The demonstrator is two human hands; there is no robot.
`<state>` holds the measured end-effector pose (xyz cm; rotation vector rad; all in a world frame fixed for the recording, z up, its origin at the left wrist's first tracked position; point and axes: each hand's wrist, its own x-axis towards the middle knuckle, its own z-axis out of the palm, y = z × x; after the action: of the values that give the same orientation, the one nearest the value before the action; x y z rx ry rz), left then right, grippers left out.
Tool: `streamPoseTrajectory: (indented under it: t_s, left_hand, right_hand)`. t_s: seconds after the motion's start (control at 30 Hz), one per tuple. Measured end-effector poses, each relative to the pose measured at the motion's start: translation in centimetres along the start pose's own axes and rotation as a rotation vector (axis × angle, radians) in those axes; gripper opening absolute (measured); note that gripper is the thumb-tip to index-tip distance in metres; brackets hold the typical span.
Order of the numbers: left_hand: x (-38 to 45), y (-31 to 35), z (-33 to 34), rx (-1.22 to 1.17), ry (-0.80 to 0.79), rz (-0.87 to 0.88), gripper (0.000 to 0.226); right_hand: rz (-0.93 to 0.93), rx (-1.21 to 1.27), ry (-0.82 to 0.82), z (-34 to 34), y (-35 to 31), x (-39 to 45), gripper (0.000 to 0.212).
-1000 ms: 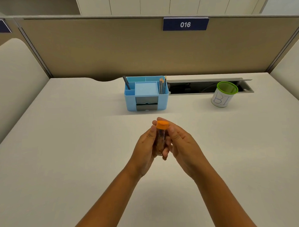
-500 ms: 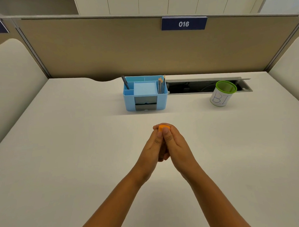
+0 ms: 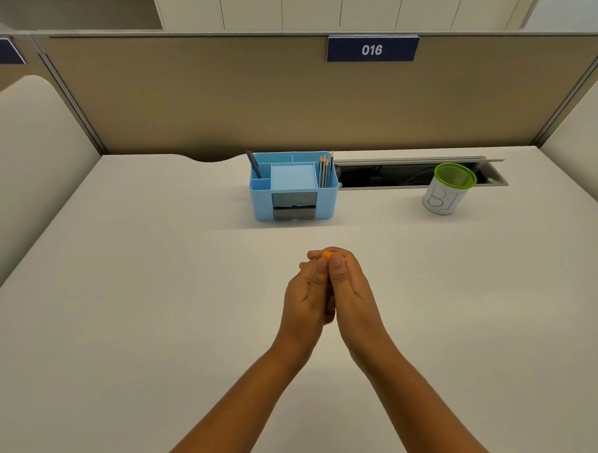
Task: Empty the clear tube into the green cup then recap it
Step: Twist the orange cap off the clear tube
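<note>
A: Biggest first?
B: Tan partition [image 3: 285,100] across the back, with a blue plate reading 016 [image 3: 372,49]. White cabinets above it. Pale desk [image 3: 123,319] filling the rest, with an open cable slot [image 3: 391,174] along its far edge.

A: On the desk?
B: Blue organiser [image 3: 294,187] at the far centre, holding pencils and a pen. Green cup [image 3: 449,189] to its right, upright, rim green, white wall with handwritten letters, just in front of the slot. Well apart from the hands.

A: Hands?
B: Left hand [image 3: 305,296] and right hand [image 3: 353,294] pressed together at the desk's middle, thumbs side by side. Both grips clenched around the clear tube.

A: Tube itself?
B: Almost wholly hidden between the palms. Only the orange cap [image 3: 327,255] peeking out past the thumbs, at the far end. Long axis apparently running along the hands, cap end pointing away from the body. Contents impossible to see.
</note>
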<state>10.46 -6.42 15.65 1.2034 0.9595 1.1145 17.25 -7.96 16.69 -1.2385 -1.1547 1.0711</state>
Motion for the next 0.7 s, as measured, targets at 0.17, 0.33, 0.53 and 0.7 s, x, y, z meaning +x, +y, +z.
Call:
streamPoseTrajectory:
  t_s: [0.17,0.33,0.53,0.7]
  left_hand:
    - [0.20,-0.01,0.12,0.000,0.072,0.039,0.046]
    - [0.52,0.08,-0.25,0.045,0.033,0.054,0.046]
    - [0.47,-0.28,-0.16,0.050,0.080,0.086,0.048]
    - [0.29,-0.58,-0.70,0.061,0.102,0.099,0.039]
  right_hand:
    - [-0.034,-0.075,-0.031,-0.07,-0.25,0.72,0.035]
    - [0.020,-0.009,-0.060,-0.33,-0.29,0.43,0.031]
    - [0.016,0.043,-0.045,0.12,-0.52,0.35,0.033]
    - [0.072,0.109,-0.095,-0.41,-0.59,0.45,0.033]
